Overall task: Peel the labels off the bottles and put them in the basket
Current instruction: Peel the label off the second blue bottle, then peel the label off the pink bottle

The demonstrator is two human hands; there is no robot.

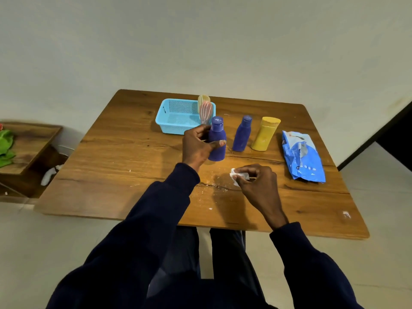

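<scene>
Wide wooden table [111, 163] filling the middle, its near edge partly hidden behind two dark sleeves [145, 241]. Off to the left, a low wooden shelf [31, 139], cut off by the frame edge, with green cloth [5, 146] on it, too blurred to identify.

At the table's far left, a light blue basket [176, 121], open side up. Standing at its right end, a pink striped bottle [205, 112] and, half hidden behind that, a yellowish bottle [203, 99]. Labels on those two: impossible to make out.

At the right, a crumpled blue bag [303, 159] lying flat, print unreadable.

Between basket and bag, three in a row, caps up: a purple bottle [217, 150], a second purple bottle [242, 134], a yellow bottle [265, 134].

Gripping the purple bottle from its left side, the left hand [198, 143]: fingers curled round the back and mostly out of sight, thumb laid across the front. Base on the wood or lifted: cannot tell.

Low over the table, in front of the row, the right hand [256, 181]: thumb and fingertips pinching a small white label scrap [236, 175], poking out to the left of the fingertips, well apart from the basket.

Tiny white flecks [210, 208] scattered on the wood nearby.
</scene>
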